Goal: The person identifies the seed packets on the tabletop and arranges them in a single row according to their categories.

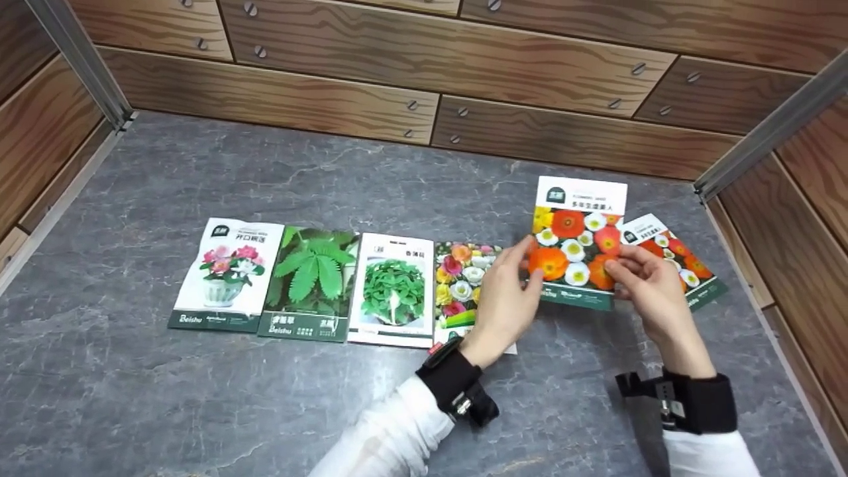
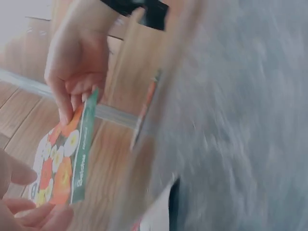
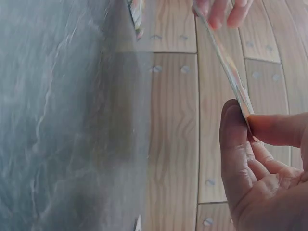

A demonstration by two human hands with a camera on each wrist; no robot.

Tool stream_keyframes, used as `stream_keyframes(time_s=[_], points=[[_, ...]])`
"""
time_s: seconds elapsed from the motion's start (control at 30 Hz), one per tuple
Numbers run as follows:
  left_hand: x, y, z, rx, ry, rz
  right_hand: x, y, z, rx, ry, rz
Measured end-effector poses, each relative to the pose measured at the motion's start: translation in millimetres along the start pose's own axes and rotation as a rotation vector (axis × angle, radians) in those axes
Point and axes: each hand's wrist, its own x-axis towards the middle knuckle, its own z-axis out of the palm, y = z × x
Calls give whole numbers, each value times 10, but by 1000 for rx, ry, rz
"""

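A poppy seed packet [image 1: 571, 245], white at the top with orange, red and white flowers and a green bottom strip, is held up off the table. My right hand [image 1: 652, 295] pinches its lower right edge between thumb and finger, also plain in the right wrist view. The left hand [image 1: 507, 291] holds the left edge, its thumb near the lower left corner. Beneath the left hand lies a packet with multicoloured flowers [image 1: 457, 285], partly covered by that hand. Behind my right hand is another poppy packet [image 1: 695, 268], lying tilted.
To the left, a row of packets lies side by side: potted pink flowers [image 1: 228, 275], a green leaf [image 1: 311, 285] and a bushy green herb [image 1: 392, 291]. Wood-patterned panels [image 1: 331, 73] wall the grey marbled table [image 1: 199, 404] at the back and sides.
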Motion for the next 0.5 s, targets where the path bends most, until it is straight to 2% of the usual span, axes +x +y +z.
stream_keyframes(time_s=[0.1,0.2,0.27,0.5], points=[[-10,7,-32,-113,17,-47,-64,-7,7,79,-5,-7],[-15,5,-42,-150,1,-79,-124,15,10,86,-10,-11],[-28,2,-49,-151,-24,-96,-157,34,15,49,-7,-22],[-67,49,-44,-128,-98,-143,-227,13,-21,-189,24,-110]])
